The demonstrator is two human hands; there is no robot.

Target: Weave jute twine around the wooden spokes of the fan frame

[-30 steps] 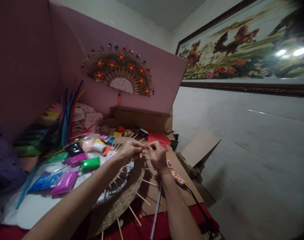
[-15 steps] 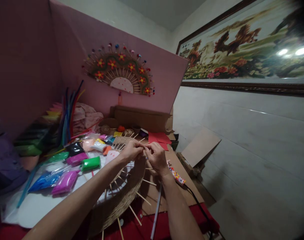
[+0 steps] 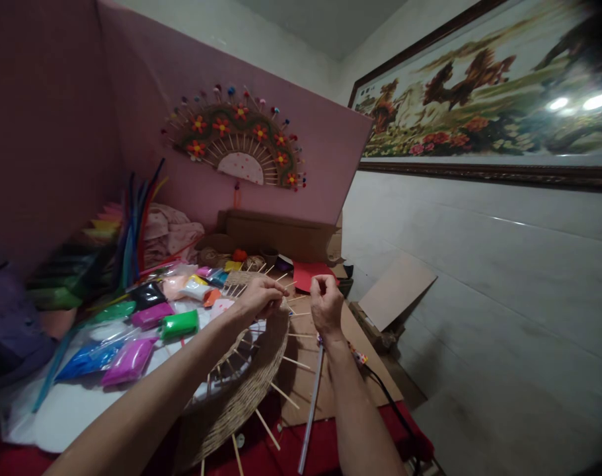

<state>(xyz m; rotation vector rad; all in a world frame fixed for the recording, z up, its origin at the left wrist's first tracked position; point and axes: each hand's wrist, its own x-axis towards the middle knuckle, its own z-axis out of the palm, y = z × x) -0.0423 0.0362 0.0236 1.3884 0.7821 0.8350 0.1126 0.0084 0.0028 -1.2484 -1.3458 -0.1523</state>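
A half-ring fan [image 3: 251, 396] of woven straw-coloured cord on wooden sticks curves across the table toward me, its stick ends poking out along the outer rim. My left hand [image 3: 262, 295] is closed on the fan's far end, fingers bent around the edge near the stick tips. Just to the right, my right hand [image 3: 326, 304] is raised apart from the fan with its fingertips pinched together; what they hold, if anything, is too small to see. Under my right wrist lies a patterned tool [image 3: 359, 355] with a black cord, partly hidden, and a clear rod [image 3: 311, 413] near it.
Packets of coloured clay [image 3: 132, 360] cover the left side. Cardboard [image 3: 301, 390] lies under the fan's right side, with red paper [image 3: 308, 274] behind. A finished flowered fan [image 3: 241, 142] hangs on the pink board [image 3: 310, 132]. Pipe cleaners [image 3: 139, 225] stand at back left.
My right hand has pulled away from my left hand, moving right, with its fingertips still pinched. My left hand stays at the fan's edge, and the fan has hardly moved.
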